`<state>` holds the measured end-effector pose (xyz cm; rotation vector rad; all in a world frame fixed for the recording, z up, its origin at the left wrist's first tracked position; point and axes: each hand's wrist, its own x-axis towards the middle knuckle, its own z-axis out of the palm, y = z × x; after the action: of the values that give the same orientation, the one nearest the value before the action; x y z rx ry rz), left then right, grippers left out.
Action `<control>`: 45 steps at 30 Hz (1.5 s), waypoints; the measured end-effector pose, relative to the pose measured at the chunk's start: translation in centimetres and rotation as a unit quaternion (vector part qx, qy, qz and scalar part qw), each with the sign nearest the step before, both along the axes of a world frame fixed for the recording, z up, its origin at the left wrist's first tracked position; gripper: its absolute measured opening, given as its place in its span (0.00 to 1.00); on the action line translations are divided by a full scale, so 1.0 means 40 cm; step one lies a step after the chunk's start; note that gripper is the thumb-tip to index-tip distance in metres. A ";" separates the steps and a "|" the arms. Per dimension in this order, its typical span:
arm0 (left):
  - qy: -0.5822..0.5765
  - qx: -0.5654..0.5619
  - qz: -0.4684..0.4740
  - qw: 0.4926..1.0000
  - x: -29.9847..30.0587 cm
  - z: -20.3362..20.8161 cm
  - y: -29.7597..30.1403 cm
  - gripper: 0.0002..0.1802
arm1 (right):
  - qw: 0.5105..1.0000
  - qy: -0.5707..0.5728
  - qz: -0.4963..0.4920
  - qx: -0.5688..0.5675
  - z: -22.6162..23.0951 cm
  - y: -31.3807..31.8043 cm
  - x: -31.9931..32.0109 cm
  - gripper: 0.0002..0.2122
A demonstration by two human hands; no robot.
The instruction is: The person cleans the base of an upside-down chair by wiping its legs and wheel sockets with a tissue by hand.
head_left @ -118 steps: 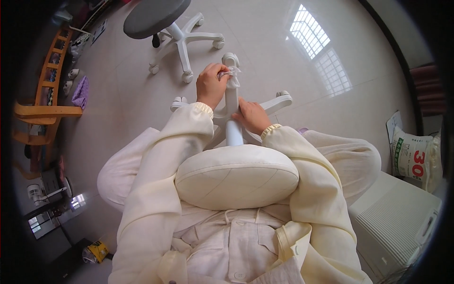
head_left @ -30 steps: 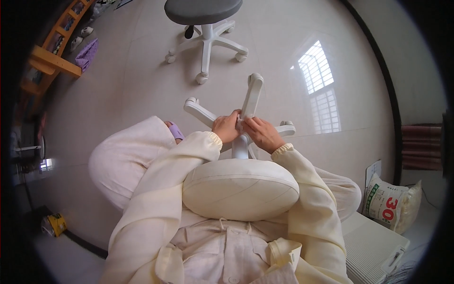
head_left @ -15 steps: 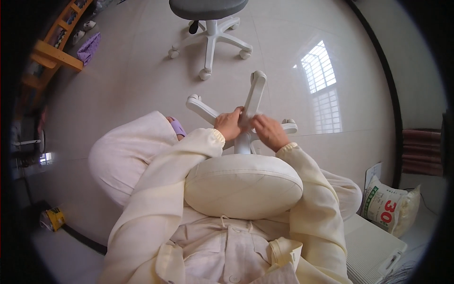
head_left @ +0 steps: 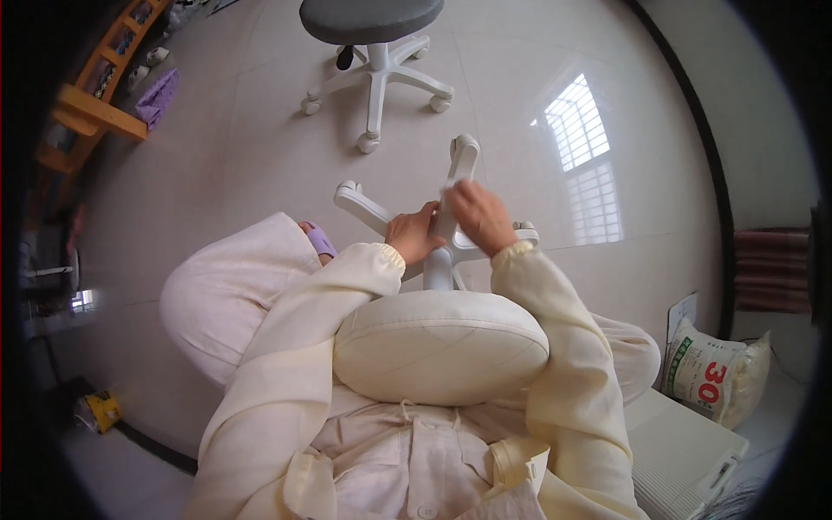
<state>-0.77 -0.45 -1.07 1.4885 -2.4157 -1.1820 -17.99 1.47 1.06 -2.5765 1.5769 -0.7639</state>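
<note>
A round stool with a cream padded seat (head_left: 442, 347) lies tipped between my legs, its seat toward me. Its white post (head_left: 438, 270) leads away to a white star base with casters, one leg (head_left: 465, 159) pointing up and away. My left hand (head_left: 412, 234) is closed on that leg near the hub, thumb along its side. On the right of the same leg, farther out, my right hand (head_left: 478, 217) has its fingers curled in against it. Those fingertips are blurred, with a small whitish patch by them that I cannot make out.
Ahead stands another stool with a grey seat (head_left: 373, 19) on white casters. A wooden rack (head_left: 104, 113) and a purple cloth (head_left: 157, 100) are at far left. To my right are a plump printed bag (head_left: 706, 373) and a ribbed white box (head_left: 685, 451).
My right hand has moved up and slightly left along the leg. My left hand keeps its hold near the hub. The whole view has shifted slightly.
</note>
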 end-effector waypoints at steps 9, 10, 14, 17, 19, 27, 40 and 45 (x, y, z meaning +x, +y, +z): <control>-0.018 0.005 -0.010 1.000 -0.005 0.004 0.002 0.39 | 0.999 0.045 0.024 -0.012 0.040 -0.055 -0.024 0.08; 0.002 0.013 -0.005 1.000 -0.005 0.003 0.002 0.40 | 0.999 0.039 -0.017 -0.026 0.049 -0.086 -0.036 0.08; -0.021 0.018 -0.002 1.000 -0.002 0.012 0.001 0.40 | 0.993 -0.012 -0.104 -0.045 0.099 -0.142 -0.043 0.07; -0.025 0.024 -0.003 0.999 -0.003 0.014 0.001 0.40 | 0.988 -0.044 -0.143 -0.040 0.089 -0.130 -0.051 0.08; 0.008 0.008 -0.003 1.000 -0.007 0.004 0.003 0.40 | 0.988 -0.057 -0.139 -0.028 0.066 -0.094 -0.058 0.07; 0.007 0.016 0.004 1.000 0.007 0.003 0.006 0.40 | 0.993 -0.064 0.003 0.102 0.026 0.058 -0.014 0.03; -0.001 -0.031 -0.010 0.999 0.012 -0.011 -0.012 0.34 | 0.986 -0.143 -0.061 0.054 0.038 0.001 0.050 0.07; 0.028 -0.049 0.015 0.998 -0.008 -0.024 -0.014 0.28 | 0.985 -0.115 -0.007 0.125 -0.015 0.109 0.053 0.09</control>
<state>-1.10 -1.02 -2.03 1.4388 -2.3691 -1.0668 -15.85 5.82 0.47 -2.2175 1.5133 -0.7746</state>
